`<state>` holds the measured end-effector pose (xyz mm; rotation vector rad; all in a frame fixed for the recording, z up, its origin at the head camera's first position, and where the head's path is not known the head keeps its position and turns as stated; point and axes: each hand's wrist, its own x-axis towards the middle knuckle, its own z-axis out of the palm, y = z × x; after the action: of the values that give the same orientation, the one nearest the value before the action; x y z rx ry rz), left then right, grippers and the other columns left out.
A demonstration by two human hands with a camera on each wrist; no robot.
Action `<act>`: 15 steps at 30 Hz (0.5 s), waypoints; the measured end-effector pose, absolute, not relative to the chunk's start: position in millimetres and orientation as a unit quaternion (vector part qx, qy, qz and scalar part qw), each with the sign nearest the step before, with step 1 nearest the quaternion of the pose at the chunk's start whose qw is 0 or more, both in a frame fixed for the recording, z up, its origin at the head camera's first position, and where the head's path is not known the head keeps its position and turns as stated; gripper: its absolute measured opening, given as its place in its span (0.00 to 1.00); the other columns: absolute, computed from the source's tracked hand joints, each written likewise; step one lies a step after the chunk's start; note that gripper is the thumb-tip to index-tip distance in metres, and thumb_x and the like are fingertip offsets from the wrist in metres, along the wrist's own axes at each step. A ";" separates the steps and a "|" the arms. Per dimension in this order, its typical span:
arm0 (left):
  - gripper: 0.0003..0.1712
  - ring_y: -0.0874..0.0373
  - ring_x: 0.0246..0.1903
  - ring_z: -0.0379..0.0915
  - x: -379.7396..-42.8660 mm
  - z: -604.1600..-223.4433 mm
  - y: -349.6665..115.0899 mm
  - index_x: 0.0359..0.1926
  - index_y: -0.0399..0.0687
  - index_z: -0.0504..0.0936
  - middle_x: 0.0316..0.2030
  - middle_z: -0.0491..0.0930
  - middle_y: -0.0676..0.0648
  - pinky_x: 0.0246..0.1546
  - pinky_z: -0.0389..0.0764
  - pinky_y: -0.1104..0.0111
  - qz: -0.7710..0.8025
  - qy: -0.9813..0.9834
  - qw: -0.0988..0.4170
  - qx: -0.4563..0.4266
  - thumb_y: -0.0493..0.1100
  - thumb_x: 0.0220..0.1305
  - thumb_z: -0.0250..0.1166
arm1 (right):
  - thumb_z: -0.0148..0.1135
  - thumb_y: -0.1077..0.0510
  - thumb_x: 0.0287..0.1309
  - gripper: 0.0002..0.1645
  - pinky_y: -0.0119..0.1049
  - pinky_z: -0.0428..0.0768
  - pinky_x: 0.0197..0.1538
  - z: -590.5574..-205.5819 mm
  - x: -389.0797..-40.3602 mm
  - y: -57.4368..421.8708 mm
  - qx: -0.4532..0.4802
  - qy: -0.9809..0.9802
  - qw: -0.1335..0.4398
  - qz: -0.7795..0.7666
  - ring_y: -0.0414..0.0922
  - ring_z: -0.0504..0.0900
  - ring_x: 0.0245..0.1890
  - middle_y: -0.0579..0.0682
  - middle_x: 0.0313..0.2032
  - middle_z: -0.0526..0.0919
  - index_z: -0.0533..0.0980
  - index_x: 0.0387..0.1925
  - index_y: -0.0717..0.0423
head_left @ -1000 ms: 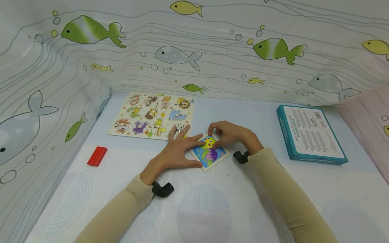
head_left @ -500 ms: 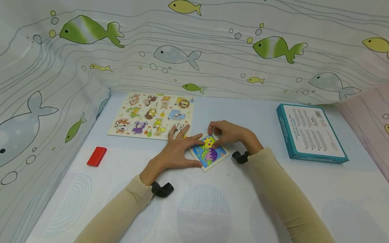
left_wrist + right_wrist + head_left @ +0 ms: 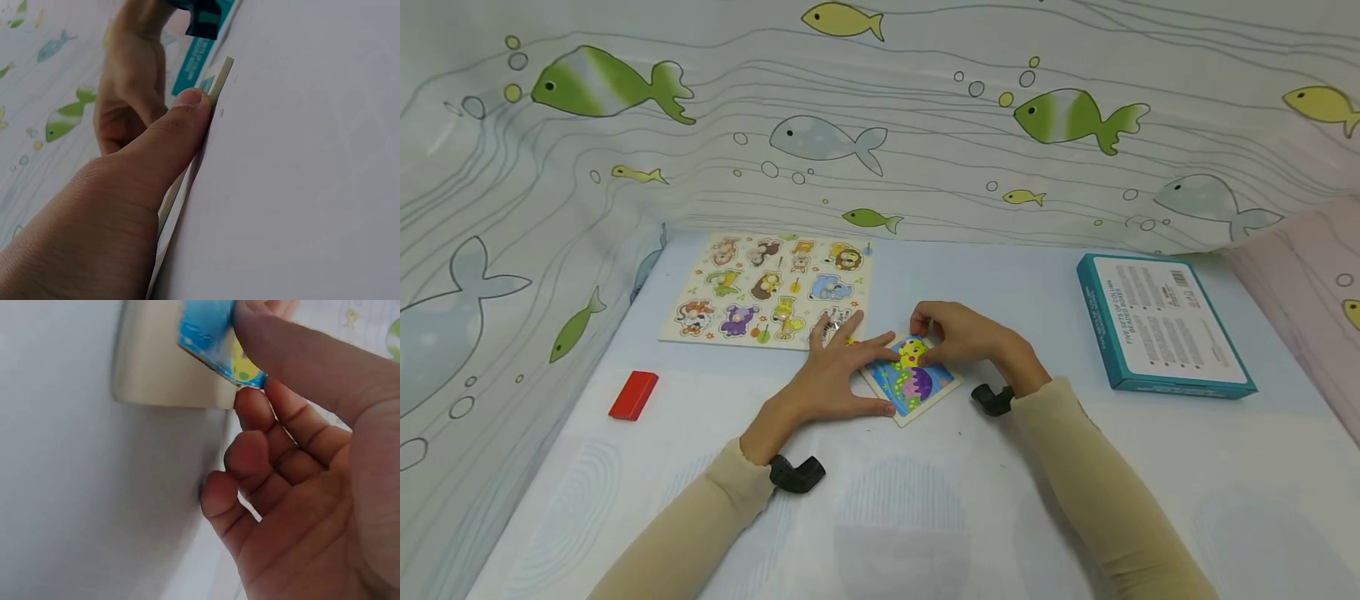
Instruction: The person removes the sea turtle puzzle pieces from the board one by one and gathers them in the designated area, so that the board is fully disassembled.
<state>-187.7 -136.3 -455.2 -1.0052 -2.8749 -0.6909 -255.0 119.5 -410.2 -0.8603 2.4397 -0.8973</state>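
A small square dinosaur puzzle (image 3: 916, 385) in a pale wooden frame lies turned on the table. My left hand (image 3: 833, 379) rests over its left side with the fingers spread and straight, the thumb at the near edge. In the left wrist view that thumb (image 3: 169, 128) presses against the frame's edge. Over the far right side, my right hand (image 3: 958, 335) bends its thumb and index finger down to the picture. Its wrist view shows a blue and yellow puzzle piece (image 3: 209, 344) pinched between them, angled across the frame's bare wooden corner (image 3: 147, 369).
Behind my left hand lies a large animal peg board (image 3: 760, 287), its near right corner partly covered by the fingers. A red block (image 3: 634, 396) sits at the left. A teal box (image 3: 1168, 325) lies at the right. Fish-printed fabric (image 3: 925, 150) rises behind the table.
The whole head view has shifted slightly. Both hands keep nearly the same places on the puzzle, and nothing has been let go.
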 end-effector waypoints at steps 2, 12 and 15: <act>0.43 0.42 0.82 0.39 -188.2 -455.8 -136.3 0.66 0.72 0.76 0.74 0.65 0.62 0.74 0.26 0.37 -0.222 -0.921 0.009 -0.321 0.78 0.51 0.68 | 0.75 0.62 0.54 0.18 0.37 0.75 0.44 -412.1 -254.7 120.2 -0.307 0.871 0.188 -0.333 0.46 0.73 0.37 0.49 0.39 0.80 0.76 0.44 0.55; 0.43 0.43 0.82 0.38 -187.7 -456.4 -136.5 0.67 0.74 0.75 0.75 0.65 0.63 0.74 0.25 0.37 -0.225 -0.920 0.008 -0.322 0.78 0.51 0.68 | 0.69 0.58 0.63 0.09 0.36 0.73 0.41 -423.9 -263.4 124.2 -0.294 0.852 0.191 -0.389 0.44 0.73 0.33 0.47 0.30 0.77 0.80 0.43 0.54; 0.43 0.43 0.82 0.38 -186.7 -456.2 -136.3 0.67 0.73 0.75 0.75 0.65 0.62 0.74 0.25 0.37 -0.224 -0.920 0.007 -0.322 0.78 0.51 0.67 | 0.67 0.58 0.65 0.06 0.36 0.73 0.40 -424.5 -266.0 128.4 -0.283 0.843 0.189 -0.417 0.44 0.73 0.33 0.48 0.30 0.79 0.82 0.42 0.54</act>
<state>-186.7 -136.3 -456.2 -1.0063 -2.8775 -0.7014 -266.0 128.4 -424.5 -0.7968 2.3706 -1.1721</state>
